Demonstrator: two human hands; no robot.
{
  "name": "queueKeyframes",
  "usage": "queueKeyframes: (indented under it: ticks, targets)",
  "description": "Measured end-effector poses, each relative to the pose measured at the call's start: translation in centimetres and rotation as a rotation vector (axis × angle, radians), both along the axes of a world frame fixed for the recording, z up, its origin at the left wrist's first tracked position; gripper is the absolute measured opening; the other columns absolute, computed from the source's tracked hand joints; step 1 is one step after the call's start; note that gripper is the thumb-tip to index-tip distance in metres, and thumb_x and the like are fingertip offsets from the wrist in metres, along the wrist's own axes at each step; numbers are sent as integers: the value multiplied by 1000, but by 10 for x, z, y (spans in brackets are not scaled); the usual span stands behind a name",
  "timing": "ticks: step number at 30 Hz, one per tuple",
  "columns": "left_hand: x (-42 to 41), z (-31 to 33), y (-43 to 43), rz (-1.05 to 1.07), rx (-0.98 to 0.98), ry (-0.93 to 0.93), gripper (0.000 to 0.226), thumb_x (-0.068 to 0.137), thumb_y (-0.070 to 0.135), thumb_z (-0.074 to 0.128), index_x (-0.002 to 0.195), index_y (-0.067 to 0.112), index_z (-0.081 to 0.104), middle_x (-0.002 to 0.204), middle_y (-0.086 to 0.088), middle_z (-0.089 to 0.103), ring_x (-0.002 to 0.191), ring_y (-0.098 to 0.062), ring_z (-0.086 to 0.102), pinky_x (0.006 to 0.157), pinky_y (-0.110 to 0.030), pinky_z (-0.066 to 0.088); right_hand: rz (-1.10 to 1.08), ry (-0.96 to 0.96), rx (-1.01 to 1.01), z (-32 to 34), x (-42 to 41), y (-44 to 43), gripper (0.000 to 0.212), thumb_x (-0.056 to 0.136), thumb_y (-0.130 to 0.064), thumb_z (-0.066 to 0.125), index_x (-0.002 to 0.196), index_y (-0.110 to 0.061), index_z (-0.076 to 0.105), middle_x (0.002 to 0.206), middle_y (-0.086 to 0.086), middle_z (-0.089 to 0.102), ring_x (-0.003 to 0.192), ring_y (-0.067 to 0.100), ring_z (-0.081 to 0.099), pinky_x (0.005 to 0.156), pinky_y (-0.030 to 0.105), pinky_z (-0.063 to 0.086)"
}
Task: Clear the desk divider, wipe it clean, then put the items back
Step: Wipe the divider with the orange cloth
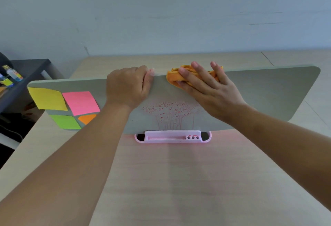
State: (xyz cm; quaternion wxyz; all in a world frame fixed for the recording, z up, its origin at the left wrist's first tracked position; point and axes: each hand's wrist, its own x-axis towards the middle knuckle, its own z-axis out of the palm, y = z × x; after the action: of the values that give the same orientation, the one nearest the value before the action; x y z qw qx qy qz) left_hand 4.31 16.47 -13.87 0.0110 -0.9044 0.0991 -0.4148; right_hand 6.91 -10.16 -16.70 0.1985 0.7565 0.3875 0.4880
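Note:
A grey-green desk divider (265, 91) stands upright across the wooden desk, with a pink tree print at its middle and a pink slotted base (172, 137) below. My left hand (128, 87) grips the divider's top edge. My right hand (206, 86) presses a crumpled orange cloth (174, 78) flat against the divider near the top edge. Sticky notes remain stuck on the divider's left part: yellow (47, 98), pink (80, 102), green (65, 122) and a small orange one (87, 118).
The light wooden desk (179, 181) stretches toward me in front of the divider. A dark side table (30, 68) at the far left holds small bottles (13, 73). A plain wall stands behind the desk.

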Motion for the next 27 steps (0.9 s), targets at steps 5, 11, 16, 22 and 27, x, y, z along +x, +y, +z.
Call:
queueKeyframes:
  ticks: [5,11,16,22,27]
  targets:
    - [0,-2,-3,12,-30,-50,39,97,31,35,61,17,40,49,-3,42,45,-29,35,49,-26,17,69,36,-164,-31,6,2,57,98,-6,36,153,-15,25,159,0,21,145,23,23,117,47,20]
    - [2,-2,-5,31,-43,-55,38,96,31,35,61,18,38,48,-3,42,44,-27,32,49,-27,17,5,12,-178,-34,7,-71,64,92,-3,43,152,-15,26,161,4,17,147,27,18,118,48,17]
    - [6,-7,-3,63,-39,-71,42,95,31,35,61,12,53,49,-6,50,44,-31,41,50,-27,19,49,5,73,-2,11,-29,67,88,-7,56,150,-17,32,158,5,26,144,28,26,117,52,20]
    - [6,-5,-3,26,-21,-91,40,94,29,37,59,14,47,48,-5,48,43,-30,40,51,-26,16,19,47,-25,-30,3,11,66,92,-6,43,154,-17,22,159,0,18,146,25,20,118,51,14]
    - [7,-3,-4,3,-45,-116,40,94,29,37,58,15,44,46,-5,45,44,-25,28,50,-25,16,-1,69,-225,-37,4,-34,63,94,-2,33,154,-15,18,160,0,17,146,24,19,117,47,17]
